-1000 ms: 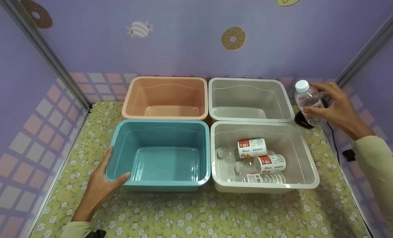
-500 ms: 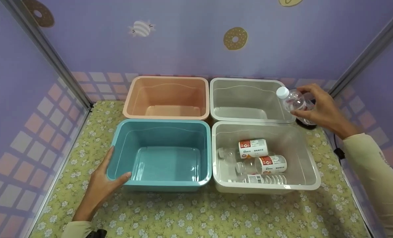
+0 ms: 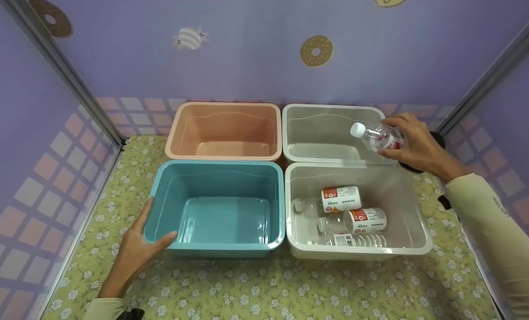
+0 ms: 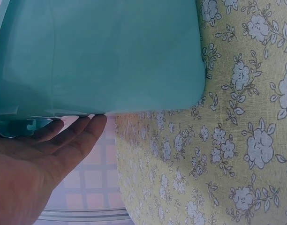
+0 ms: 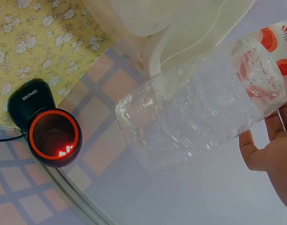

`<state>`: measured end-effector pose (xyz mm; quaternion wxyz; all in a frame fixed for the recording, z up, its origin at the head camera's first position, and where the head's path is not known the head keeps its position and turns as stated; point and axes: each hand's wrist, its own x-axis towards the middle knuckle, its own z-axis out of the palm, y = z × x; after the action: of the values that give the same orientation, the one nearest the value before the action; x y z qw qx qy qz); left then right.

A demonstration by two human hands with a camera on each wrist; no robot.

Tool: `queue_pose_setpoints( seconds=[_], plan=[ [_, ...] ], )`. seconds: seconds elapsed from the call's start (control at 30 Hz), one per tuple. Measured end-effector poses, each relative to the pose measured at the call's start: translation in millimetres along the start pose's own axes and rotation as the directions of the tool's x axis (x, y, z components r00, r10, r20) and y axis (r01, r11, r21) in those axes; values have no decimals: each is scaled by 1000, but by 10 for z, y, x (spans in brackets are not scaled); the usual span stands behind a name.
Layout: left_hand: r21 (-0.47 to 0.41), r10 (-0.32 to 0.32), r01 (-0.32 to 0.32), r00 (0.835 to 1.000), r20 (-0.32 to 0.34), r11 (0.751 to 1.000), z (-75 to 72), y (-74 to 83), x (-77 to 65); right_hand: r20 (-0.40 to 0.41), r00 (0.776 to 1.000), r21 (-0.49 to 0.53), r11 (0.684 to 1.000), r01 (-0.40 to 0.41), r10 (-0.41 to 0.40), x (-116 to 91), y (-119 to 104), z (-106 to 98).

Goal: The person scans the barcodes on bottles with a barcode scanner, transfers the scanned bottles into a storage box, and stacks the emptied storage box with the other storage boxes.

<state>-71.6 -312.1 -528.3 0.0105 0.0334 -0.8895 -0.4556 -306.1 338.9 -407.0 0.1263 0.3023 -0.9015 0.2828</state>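
The left hand [image 3: 133,246], relaxed, rests at the left rim of the turquoise bin [image 3: 224,246], fingertips against its outer wall and thumb over the edge. Behind that bin stands the peach bin [image 3: 229,129]. Next come the rear grey bin [image 3: 322,126] and, before it, the front grey bin [image 3: 358,252], where three bottles [image 3: 366,221] lie on their sides: two with red-and-white labels whose dark characters are too small to read, the nearest with a barcode on its label. The clear bottle [image 3: 378,136], red-and-white label [image 5: 277,61], tilts over the rear grey bin's right side, white cap [image 3: 358,130] leftward, gripped by the right hand [image 3: 418,144]. Farther right, a black device [image 5: 54,136] with a glowing red ring carries white lettering, apparently "GEPAD".
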Motion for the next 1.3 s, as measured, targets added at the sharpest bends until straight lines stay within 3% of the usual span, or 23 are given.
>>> queue_pose_setpoints(
  seconds=[0.33, 0.6, 0.77, 1.0, 1.3],
  plan=[
    [41, -12, 8, 996, 92, 999, -100, 20, 19, 63, 998, -14, 1000, -24, 25, 85, -16, 151],
    [36, -25, 20, 990, 136, 999, -118, 12, 35, 100, 995, -18, 1000, 11, -9, 153, -9, 281],
    [31, -54, 51, 988, 145, 998, -128, 16, 33, 98, 994, -24, 999, 43, -41, 216, 1, 369],
    [51, -49, 42, 989, 143, 998, -159, 20, 31, 110, 991, -40, 996, 81, -76, 289, -41, 521],
    [55, -112, 104, 980, 163, 993, -136, 45, 62, 159, 985, -85, 994, 73, -59, 401, -125, 637]
  ],
)
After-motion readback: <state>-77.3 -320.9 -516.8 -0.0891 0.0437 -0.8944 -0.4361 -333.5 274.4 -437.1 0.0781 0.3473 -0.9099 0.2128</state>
